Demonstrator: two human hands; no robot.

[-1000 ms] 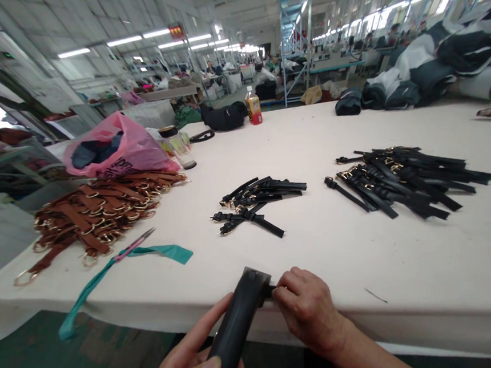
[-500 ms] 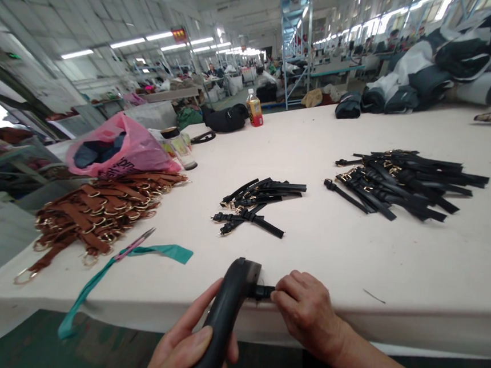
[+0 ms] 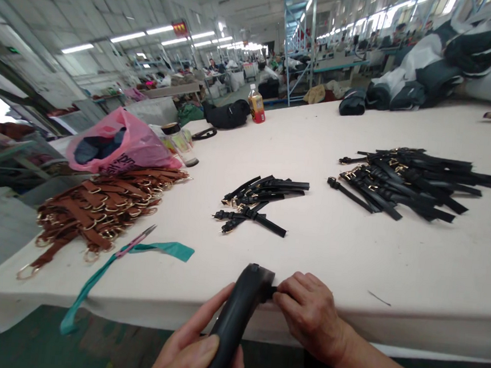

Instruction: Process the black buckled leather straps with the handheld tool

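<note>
My left hand [image 3: 196, 348] is wrapped round a black handheld tool [image 3: 233, 320] at the table's front edge. In a pinch, my right hand [image 3: 309, 313] holds a short black strap [image 3: 270, 293], whose other end meets the tool's head. Most of that strap is hidden by the tool and my fingers. Beyond the tool lies a small pile of black straps [image 3: 266, 191] with gold buckles. A larger pile of similar black straps [image 3: 404, 181] sits farther right.
Brown straps with metal rings [image 3: 97, 205] lie at left, beside a pink bag [image 3: 124, 145]. Small scissors [image 3: 135, 242] rest on a teal ribbon [image 3: 95, 279] that hangs over the edge. A bottle [image 3: 256, 106] and dark fabric rolls [image 3: 426, 85] stand along the back of the white table [image 3: 290, 256].
The tool in my left hand has moved right, closer to my right hand, and less of the held strap shows between them. The view has shifted slightly.
</note>
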